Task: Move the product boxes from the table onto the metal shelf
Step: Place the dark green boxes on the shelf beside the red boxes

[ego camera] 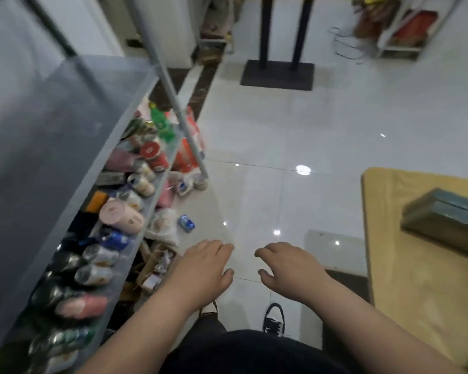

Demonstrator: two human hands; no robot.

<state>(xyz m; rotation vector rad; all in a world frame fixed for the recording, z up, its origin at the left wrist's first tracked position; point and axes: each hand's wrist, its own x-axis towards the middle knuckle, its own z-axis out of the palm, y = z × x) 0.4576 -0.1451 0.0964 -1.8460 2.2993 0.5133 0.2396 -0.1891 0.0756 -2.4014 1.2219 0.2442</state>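
From my end, both hands sit low in the view at about 6 o'clock, over the tiled floor (pixel 281 125) in the gap between the rack and the desk. The left grip (pixel 203 265) is empty, fingers loosely spread and drooping. The right grip (pixel 291 264) is the same, fingers relaxed and apart, pinching nothing. I read that as hands between loads: held out in front and ready to reach, not carrying.

The product box (pixel 443 221), a flat greenish carton, lies at 3 o'clock on the desk (pixel 405 279), back from the desk's near-left corner and well apart from the right grip. It is the only box I can see on the desk, though the desk runs out of view.

The metal shelf (pixel 52 125) fills the 9 o'clock side. Its top deck shows bare grey, which I judge to be the landing spot, since the tier below is crowded with cans (pixel 97 273) and bottles lying on their sides. A blue can (pixel 186 223) lies on the floor just beside the rack's foot, at 11 o'clock from the left grip.

My next move would be to turn toward 3 o'clock and take the box from both long sides.
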